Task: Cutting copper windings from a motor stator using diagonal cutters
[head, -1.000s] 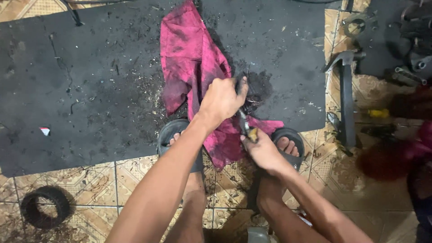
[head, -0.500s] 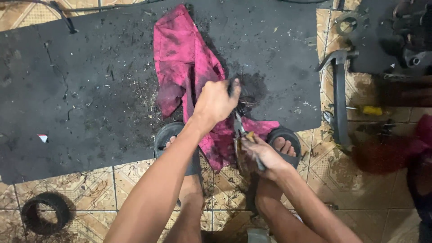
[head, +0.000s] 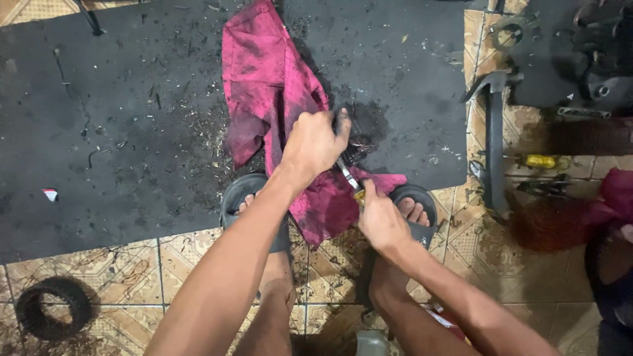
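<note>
My left hand [head: 315, 144] is closed over a small dark metal part [head: 356, 140] on the black rubber mat [head: 105, 125], at the edge of a crumpled pink rag [head: 264, 79]. My right hand [head: 377, 219] grips a screwdriver [head: 349, 179] with a yellow handle, its metal shaft angled up toward the part under my left hand. Both my feet in dark sandals [head: 245, 195] rest at the mat's near edge, the rag's lower end lying between them.
A dark long-handled hammer-like tool [head: 493, 132] lies on the tiled floor to the right, with a yellow-handled tool [head: 541, 161] and dark machine parts [head: 593, 59] beyond. A black rubber ring [head: 54, 308] sits at bottom left. Debris is scattered on the mat.
The view has shifted slightly. My right hand has slid a little and the screwdriver's shaft now points more steeply up to the part; my left hand stays clamped on it.
</note>
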